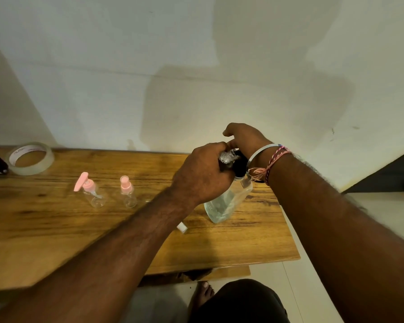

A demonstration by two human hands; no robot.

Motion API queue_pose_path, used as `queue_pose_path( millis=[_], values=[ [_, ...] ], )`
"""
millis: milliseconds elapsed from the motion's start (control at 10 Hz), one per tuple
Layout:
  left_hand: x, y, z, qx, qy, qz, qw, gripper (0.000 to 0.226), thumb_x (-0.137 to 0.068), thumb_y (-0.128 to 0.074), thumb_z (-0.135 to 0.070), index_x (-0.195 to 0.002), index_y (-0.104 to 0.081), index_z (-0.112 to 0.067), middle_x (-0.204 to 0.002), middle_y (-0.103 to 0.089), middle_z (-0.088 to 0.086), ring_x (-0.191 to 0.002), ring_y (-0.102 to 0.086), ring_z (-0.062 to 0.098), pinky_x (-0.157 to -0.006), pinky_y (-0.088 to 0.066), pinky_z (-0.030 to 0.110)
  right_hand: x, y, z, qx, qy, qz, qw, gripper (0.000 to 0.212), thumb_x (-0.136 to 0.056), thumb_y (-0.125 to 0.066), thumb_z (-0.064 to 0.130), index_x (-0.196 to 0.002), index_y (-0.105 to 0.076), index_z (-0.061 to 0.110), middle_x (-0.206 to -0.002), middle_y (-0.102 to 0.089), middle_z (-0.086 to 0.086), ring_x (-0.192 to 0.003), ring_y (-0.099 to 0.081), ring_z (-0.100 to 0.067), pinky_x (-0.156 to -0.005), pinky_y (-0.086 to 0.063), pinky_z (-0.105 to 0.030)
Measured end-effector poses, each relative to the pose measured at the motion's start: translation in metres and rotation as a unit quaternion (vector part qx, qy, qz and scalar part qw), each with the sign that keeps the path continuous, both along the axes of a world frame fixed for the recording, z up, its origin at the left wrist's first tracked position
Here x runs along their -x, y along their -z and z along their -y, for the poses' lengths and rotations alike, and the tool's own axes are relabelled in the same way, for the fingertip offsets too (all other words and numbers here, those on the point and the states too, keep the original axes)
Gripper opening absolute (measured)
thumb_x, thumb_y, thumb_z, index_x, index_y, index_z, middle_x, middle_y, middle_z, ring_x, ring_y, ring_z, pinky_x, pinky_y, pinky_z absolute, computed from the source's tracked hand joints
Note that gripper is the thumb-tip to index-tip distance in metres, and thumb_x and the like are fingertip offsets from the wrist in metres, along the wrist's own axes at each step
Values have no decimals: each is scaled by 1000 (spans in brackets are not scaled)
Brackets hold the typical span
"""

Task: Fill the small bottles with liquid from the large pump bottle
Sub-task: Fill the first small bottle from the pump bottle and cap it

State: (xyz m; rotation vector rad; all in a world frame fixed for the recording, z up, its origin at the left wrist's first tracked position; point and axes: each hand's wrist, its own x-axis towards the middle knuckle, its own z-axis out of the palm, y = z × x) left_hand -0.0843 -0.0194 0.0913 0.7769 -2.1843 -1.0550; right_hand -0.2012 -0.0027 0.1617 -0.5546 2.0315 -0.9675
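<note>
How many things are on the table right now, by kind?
Small bottles with pink tops: 2, one pump-top and one spray-top
Large pump bottle: 1, gripped by the left hand and right hand
Tape roll: 1
Small white cap: 1
Total: 5

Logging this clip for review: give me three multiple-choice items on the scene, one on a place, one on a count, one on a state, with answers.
1. Where is the tape roll?
A. far left of the table
B. beside the pump bottle
C. on the floor

2. How many small bottles have pink tops?
A. one
B. two
C. four

3. What are the hands doing?
A. resting flat
B. both at the large pump bottle's top
C. lifting tape

Answers:
1 A, it lies at the wooden table's far-left edge.
2 B, a pink pump bottle and pink spray bottle.
3 B, left hand and right hand meet over the large pump bottle.
</note>
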Motion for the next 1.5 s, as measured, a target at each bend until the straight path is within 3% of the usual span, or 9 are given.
queue_pose_path(
  millis=[300, 400, 600, 800, 1000, 1200, 1300, 1400, 1500],
  values=[
    [2, 3, 3, 17, -2, 18, 1000, 17, -89, -76, -24, -94, -61, -31, -80, -62, -15, -75, -62, 8, -61, -40, 18, 3, 6, 3, 20, -25, -58, 998, 23, -98, -46, 21, -78, -54, 13, -82, -61, -8, -87, -58, -31, -101, -48, -49],
    [2, 4, 2, 10, 0, 7, 1000, 18, -89, -77, -25, -97, -62, -31, -81, -62, -18, -77, -63, 7, -64, -42, 18, 5, 5, 2, 14, -18, -36, 999, 23, -97, -49, 25, -82, -57, 10, -84, -64, -10, -82, -60, -31, -95, -53, -47],
    [0, 6, 3, -30, -8, -16, 999, 22, -88, -77, -20, -90, -61, -36, -82, -66, -14, -76, -64, 7, -64, -44, 19, 8, -4, 1, 18, -1, 52, 999, 32, -98, -50, 23, -125, -54, 8, -85, -68, -12, -64, -59, -25, -58, -48, -24],
    [-3, 9, -2, -36, -30, -11, 999, 29, -88, -74, -13, -85, -57, -36, -79, -62, -13, -72, -60, 7, -58, -37, 14, 7, -12, -6, 8, 1, 52, 999, 32, -100, -46, 23, -127, -53, 6, -89, -70, -11, -46, -62, -20, -50, -46, -20],
    [-11, 20, -8, -26, -54, -22, 998, 18, -82, -73, -10, -94, -65, -22, -82, -64, -10, -76, -61, 10, -60, -46, 29, 17, -10, -22, -1, 21, 59, 998, 48, -101, -50, 43, -129, -60, 6, -97, -66, -9, -81, -60, -25, -66, -44, -35],
    [-26, 30, -25, -64, -88, -52, 993, 14, -74, -67, -17, -85, -63, -24, -79, -64, -7, -75, -62, 16, -63, -52, 40, 27, 21, -59, 13, 65, 60, 996, 56, -100, -47, 53, -125, -61, 4, -121, -65, -16, -92, -64, -31, -63, -44, -34],
    [-36, 37, -42, -101, -109, -70, 986, 13, -75, -69, -18, -84, -62, -25, -79, -66, -5, -73, -63, 18, -65, -54, 42, 22, 47, -77, 1, 94, 54, 994, 44, -101, -46, 43, -118, -62, 6, -118, -66, -16, -83, -63, -29, -63, -43, -32],
    [-51, 49, -63, -136, -132, -80, 979, 15, -83, -72, -14, -86, -62, -25, -82, -66, -2, -69, -60, 10, -61, -52, 33, 22, 79, -91, -43, 83, 23, 995, 25, -102, -46, 15, -78, -53, 13, -121, -63, -26, -99, -64, -36, -87, -55, -46],
    [-67, 61, -80, -161, -130, -70, 976, 18, -87, -73, -11, -89, -63, -26, -87, -67, -2, -69, -60, 3, -60, -48, 19, 13, 113, -105, -94, 12, -20, 995, 32, -99, -48, 9, -71, -42, 21, -109, -56, -19, -101, -57, -30, -103, -51, -52]
  ],
)
